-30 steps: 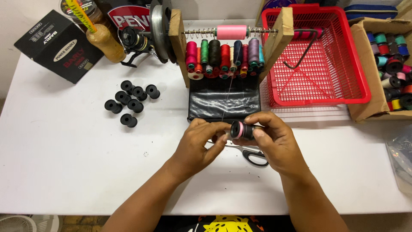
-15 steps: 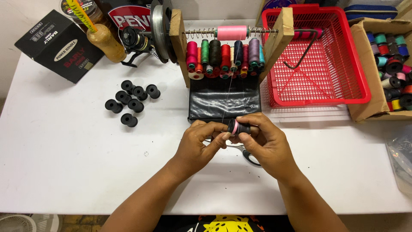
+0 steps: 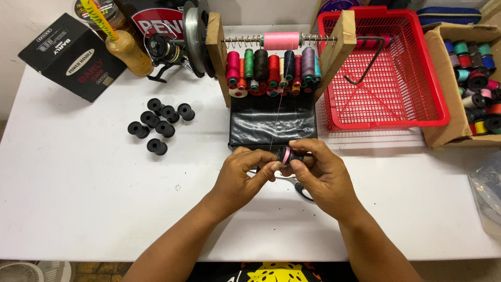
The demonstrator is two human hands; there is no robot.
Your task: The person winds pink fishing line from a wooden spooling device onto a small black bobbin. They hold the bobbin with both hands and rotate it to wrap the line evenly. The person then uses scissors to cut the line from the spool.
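Note:
Both my hands meet over the white table (image 3: 78, 198), just in front of a black pad (image 3: 271, 125). My right hand (image 3: 321, 177) grips a small black bobbin wound with pink thread (image 3: 288, 155). My left hand (image 3: 242, 175) pinches at the bobbin's left end with its fingertips. A thin thread (image 3: 278, 112) runs from the bobbin up to a pink spool (image 3: 282, 39) on the rod of a wooden thread rack (image 3: 214, 47). Black-handled scissors (image 3: 301, 190) lie mostly hidden under my hands.
Several empty black bobbins (image 3: 156, 122) lie at the left. A black box (image 3: 70, 55), a fishing reel (image 3: 164, 49) and a wooden handle (image 3: 128, 49) stand at the back left. A red basket (image 3: 386, 68) and a cardboard box of wound bobbins (image 3: 477, 68) sit at the right.
My right hand has turned the pink-wound bobbin and drawn it slightly up and left, closer to my left hand's fingertips. Both hands now sit tighter together.

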